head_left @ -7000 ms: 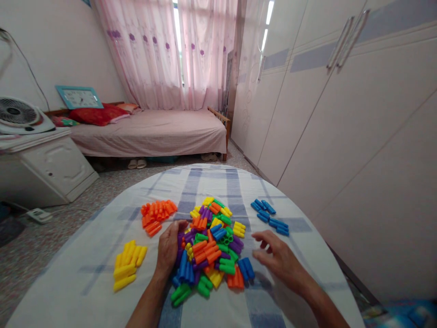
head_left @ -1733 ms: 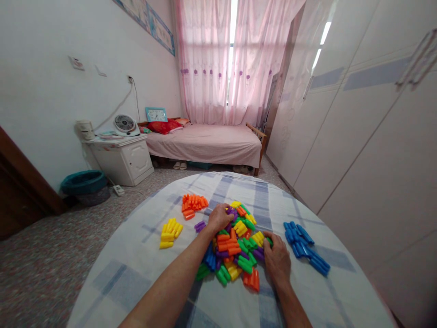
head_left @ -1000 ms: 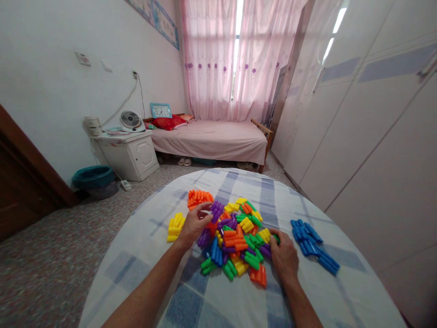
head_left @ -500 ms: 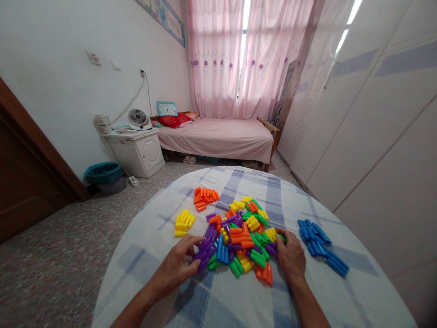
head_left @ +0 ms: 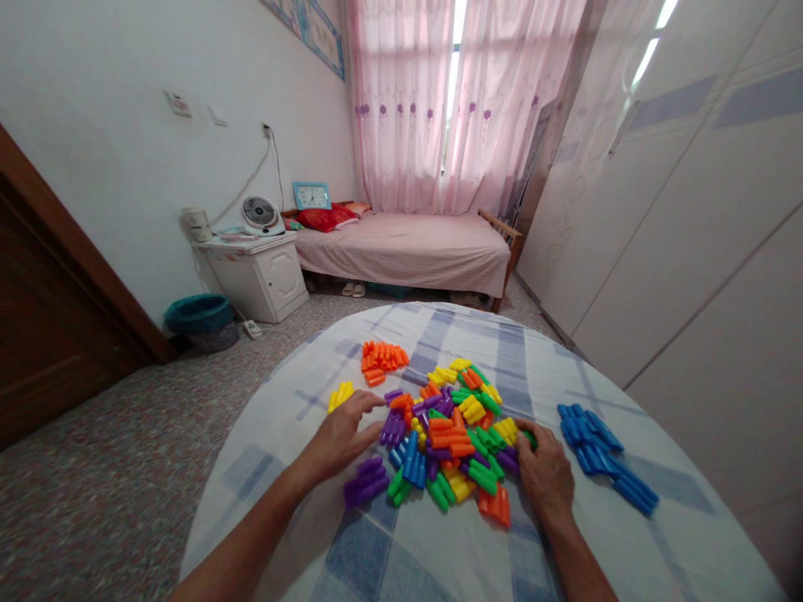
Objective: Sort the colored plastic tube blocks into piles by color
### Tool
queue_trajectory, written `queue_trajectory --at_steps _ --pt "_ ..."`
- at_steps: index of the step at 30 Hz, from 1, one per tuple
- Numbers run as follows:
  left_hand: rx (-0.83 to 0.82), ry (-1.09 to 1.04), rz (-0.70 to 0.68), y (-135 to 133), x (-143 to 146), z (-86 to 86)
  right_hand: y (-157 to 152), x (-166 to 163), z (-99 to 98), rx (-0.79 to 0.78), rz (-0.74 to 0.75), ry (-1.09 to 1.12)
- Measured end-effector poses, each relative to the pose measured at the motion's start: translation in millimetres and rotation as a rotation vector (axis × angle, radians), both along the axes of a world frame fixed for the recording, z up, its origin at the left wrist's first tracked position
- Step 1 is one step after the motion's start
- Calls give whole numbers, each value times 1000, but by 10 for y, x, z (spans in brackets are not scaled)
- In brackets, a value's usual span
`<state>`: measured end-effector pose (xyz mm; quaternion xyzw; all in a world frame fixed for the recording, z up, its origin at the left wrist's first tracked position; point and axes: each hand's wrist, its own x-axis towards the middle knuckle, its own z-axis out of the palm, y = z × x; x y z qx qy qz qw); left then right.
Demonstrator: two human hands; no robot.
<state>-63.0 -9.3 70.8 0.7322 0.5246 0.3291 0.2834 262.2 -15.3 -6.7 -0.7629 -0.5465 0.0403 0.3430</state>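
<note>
My left hand [head_left: 344,431] is open above the table, thumb and fingers apart, at the left side of a mixed pile of bullet-shaped plastic blocks [head_left: 450,439]. Its fingertips are nearest the purple blocks [head_left: 393,426] on the pile's edge. Just below that hand lies a separate purple group [head_left: 365,483]. At the pile's right edge my right hand [head_left: 547,470] rests low, its fingers curled round a green block [head_left: 530,437] that is partly hidden. Yellow blocks [head_left: 340,395] lie beyond my left hand, partly covered by it.
Orange blocks [head_left: 382,359] are gathered at the back left, blue blocks [head_left: 602,456] at the right. All lie on a round table with a checked cloth [head_left: 269,443]. Past it stand a bed [head_left: 407,242], a white cabinet [head_left: 269,276], a bin [head_left: 201,320] and a wardrobe [head_left: 677,251].
My left hand has let go of a purple group, now apart from the pile nearer to me, and has moved up and away from it. My right hand has stayed by the green block.
</note>
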Motion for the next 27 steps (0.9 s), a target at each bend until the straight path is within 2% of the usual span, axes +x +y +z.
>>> queue_trajectory --at_steps 5,9,12,16,21,27 --pt "57 174 -18 507 330 -117 11 26 -3 -33 3 31" --pt "75 281 16 633 406 -292 24 42 -7 -66 1 43" --pt "65 203 41 656 381 -344 28 48 -21 -74 0 58" --pt "26 68 20 819 355 -263 18 56 -45 -55 12 58" --pt "89 249 188 1291 457 -101 11 80 -83 -20 37 46" --pt "85 397 221 1751 665 -84 7 107 -105 -16 63 44"
